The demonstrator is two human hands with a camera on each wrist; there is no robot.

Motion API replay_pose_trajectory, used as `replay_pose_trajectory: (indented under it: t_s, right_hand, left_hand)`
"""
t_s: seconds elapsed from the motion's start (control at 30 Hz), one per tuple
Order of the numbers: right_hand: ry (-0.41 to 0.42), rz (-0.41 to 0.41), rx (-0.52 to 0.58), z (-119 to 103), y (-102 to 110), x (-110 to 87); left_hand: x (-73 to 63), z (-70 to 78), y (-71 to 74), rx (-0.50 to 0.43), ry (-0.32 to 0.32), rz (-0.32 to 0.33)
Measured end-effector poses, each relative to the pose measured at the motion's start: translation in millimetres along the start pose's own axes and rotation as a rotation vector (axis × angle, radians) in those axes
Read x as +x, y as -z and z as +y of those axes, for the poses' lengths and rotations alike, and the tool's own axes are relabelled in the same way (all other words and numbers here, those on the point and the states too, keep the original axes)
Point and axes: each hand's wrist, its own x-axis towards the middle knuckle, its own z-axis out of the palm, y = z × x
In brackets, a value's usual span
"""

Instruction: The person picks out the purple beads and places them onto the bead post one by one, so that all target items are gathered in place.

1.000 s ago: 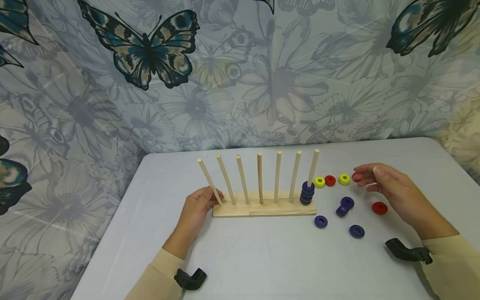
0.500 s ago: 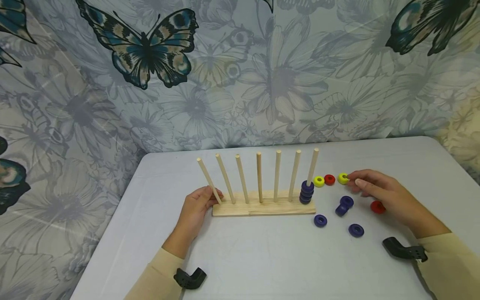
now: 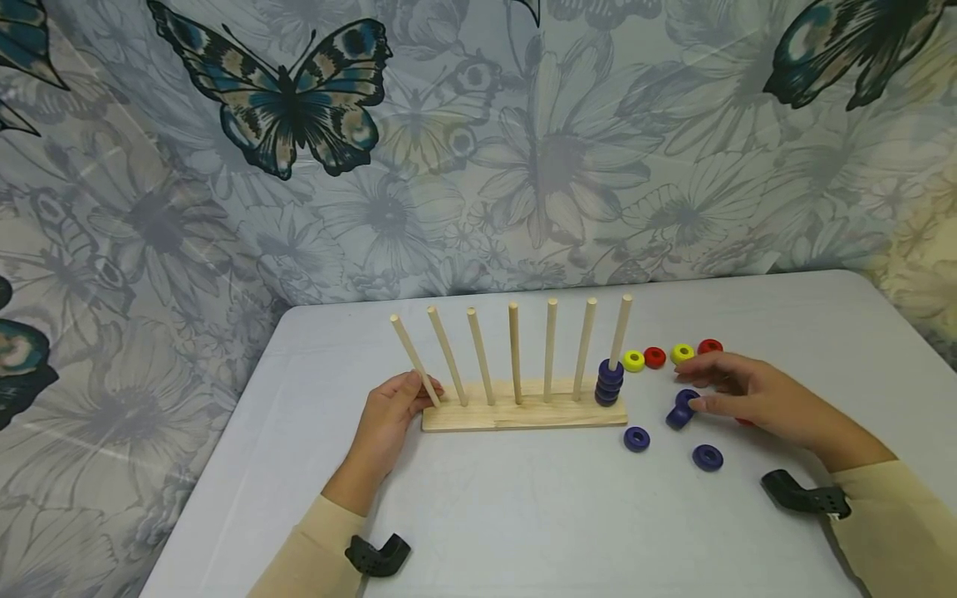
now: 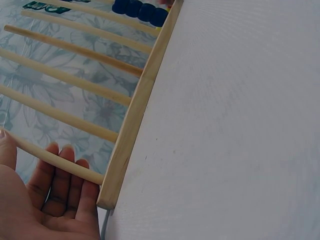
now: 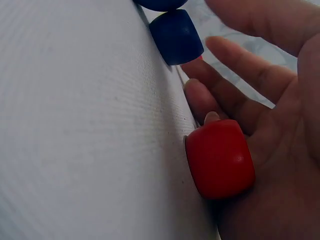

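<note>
A wooden peg stand holds a row of upright pegs. My left hand is at its left end, thumb and fingers around the end peg. Dark blue rings are stacked on the rightmost peg. To the right of the stand, my right hand hovers low with thumb and fingers spread, holding nothing. Its thumb tip is right at two blue rings, one leaning on the other. A red ring sits beside its palm, mostly hidden under the hand in the head view.
Yellow rings and red rings lie in a row behind the right hand. Two single blue rings lie nearer the front. A white-covered table meets a butterfly-patterned wall covering.
My right hand has moved from the far red ring toward the front left, to the leaning blue rings, uncovering the far red ring. The left hand stays at the end peg.
</note>
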Motion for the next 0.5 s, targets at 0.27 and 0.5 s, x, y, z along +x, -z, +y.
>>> replay_pose_trajectory:
  t_s: [0.27, 0.5]
  right_hand:
    - [0.051, -0.028, 0.021, 1.4, -0.4, -0.7]
    - [0.046, -0.019, -0.041, 1.2, -2.9, 0.8]
  left_hand:
    - [-0.7, 1.1, -0.8, -0.008, 0.002, 0.002]
    - [-0.4, 0.6, -0.5, -0.006, 0.006, -0.001]
